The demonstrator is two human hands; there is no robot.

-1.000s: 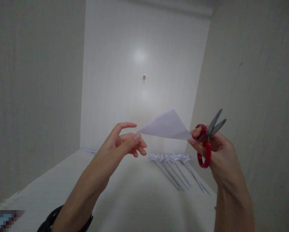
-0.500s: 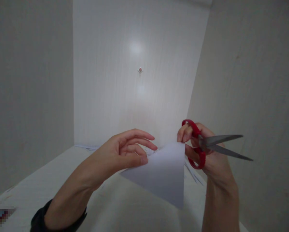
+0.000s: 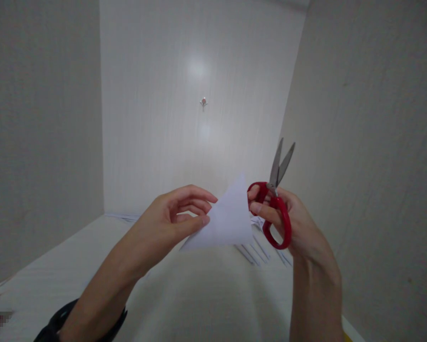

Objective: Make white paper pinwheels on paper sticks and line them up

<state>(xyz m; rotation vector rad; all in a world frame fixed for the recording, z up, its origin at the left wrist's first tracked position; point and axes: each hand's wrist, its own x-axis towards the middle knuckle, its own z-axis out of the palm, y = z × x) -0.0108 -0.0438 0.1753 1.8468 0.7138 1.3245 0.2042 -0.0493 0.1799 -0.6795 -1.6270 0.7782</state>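
Two hands are raised above the pale bench [image 3: 206, 294], each closed on something. Left hand [image 3: 174, 221] pinches the near edge of a folded white paper triangle [image 3: 228, 221] between thumb and fingers. Right hand [image 3: 288, 223], just right of the paper, grips the red-handled scissors [image 3: 276, 209] with fingers through the loops, grey blades slightly parted and pointing up, and its fingertips seem to touch the paper's right edge. Blades so close to the fingers could nick them if the grip slips; the light pinch could let the paper drop. Behind the paper, folded white paper strips [image 3: 256, 249] lie on the bench. No container shows
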